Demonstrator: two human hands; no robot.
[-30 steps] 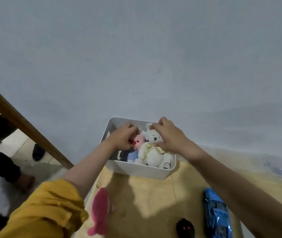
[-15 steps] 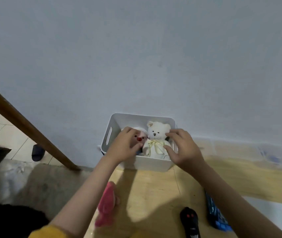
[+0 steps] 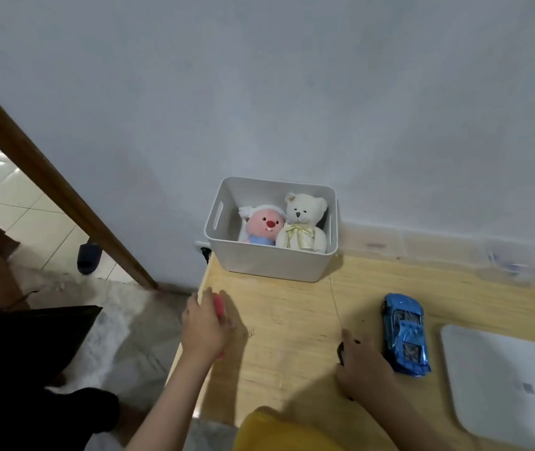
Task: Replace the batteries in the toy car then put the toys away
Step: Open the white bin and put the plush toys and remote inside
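A white bin stands at the back of the wooden table, against the wall. Inside it sit a pink plush and a white teddy bear, side by side. My left hand covers a pink toy near the table's left edge, fingers curled over it. My right hand rests on a small black remote, mostly hidden under the fingers. The blue toy car lies just to the right of that hand, untouched.
A white flat board lies at the table's right front corner. A brown wooden rail slants down on the left. Beyond it, a dark slipper lies on the tiled floor. A white fluffy rug lies left of the table.
Both hands have left the plush toys in the bin and come back toward me. The left one now covers the pink toy, the right one the black remote.
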